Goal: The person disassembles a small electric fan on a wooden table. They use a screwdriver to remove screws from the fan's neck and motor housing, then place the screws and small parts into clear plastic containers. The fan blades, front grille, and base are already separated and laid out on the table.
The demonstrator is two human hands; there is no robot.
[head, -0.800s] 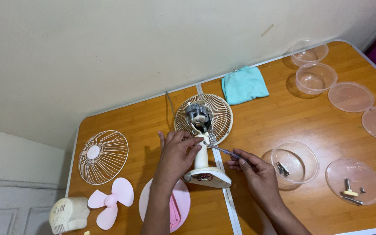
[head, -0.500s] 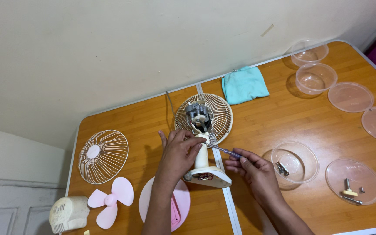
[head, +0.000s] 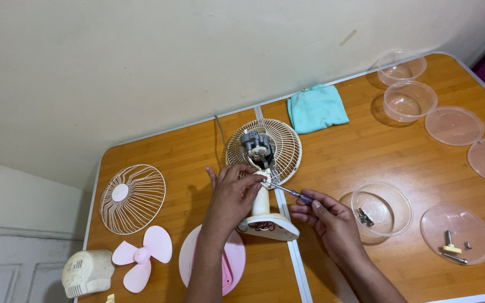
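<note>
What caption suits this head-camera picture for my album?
Left hand steadies a stripped fan while right hand works a screwdriver at its neck.

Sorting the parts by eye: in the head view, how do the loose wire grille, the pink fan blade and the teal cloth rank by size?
1. Loose wire grille, clearly largest.
2. and 3. Pink fan blade and teal cloth look about alike; the blade lies nearer the camera, so I won't rank them.

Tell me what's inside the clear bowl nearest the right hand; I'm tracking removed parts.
The clear bowl holds small metal pieces, likely screws or clips; their exact kind is too small to tell.
</note>
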